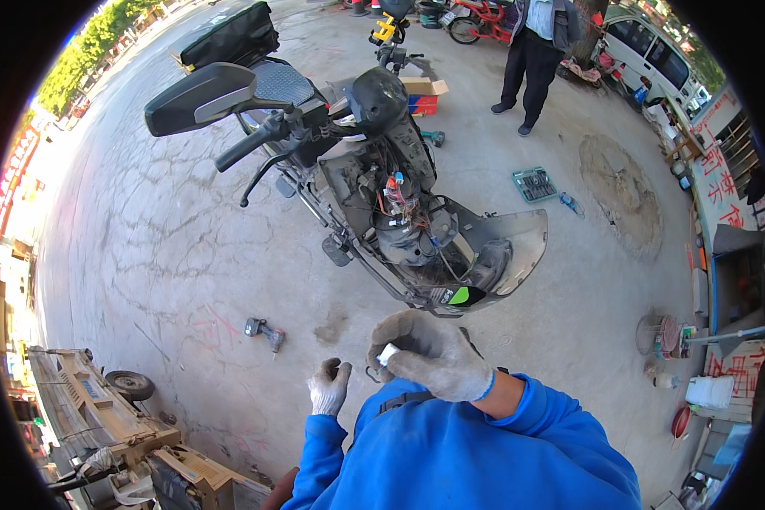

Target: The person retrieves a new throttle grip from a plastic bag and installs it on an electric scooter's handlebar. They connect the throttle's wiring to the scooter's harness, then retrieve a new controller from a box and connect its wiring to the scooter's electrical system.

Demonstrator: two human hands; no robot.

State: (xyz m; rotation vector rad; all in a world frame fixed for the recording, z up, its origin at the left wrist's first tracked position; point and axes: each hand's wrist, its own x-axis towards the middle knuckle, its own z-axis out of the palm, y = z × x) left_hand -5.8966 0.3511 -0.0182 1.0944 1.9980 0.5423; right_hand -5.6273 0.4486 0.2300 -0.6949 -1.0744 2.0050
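The right hand [429, 353], in a grey work glove, pinches a small white block-shaped part [388, 353] up near the chest for a close look. The gloved left hand [328, 384] is curled into a fist just left of it, apparently empty, while the stripped black scooter with exposed wiring [382, 195] stands farther away on the concrete.

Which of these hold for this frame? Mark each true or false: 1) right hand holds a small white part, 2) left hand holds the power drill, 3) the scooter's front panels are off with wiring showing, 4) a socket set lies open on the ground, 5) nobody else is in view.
1) True: the gloved right hand pinches a small white part.
2) False: the left hand is a closed fist; the power drill lies apart on the concrete.
3) True: the scooter shows exposed wiring.
4) True: the socket set lies open beyond the scooter.
5) False: a person stands behind the scooter.
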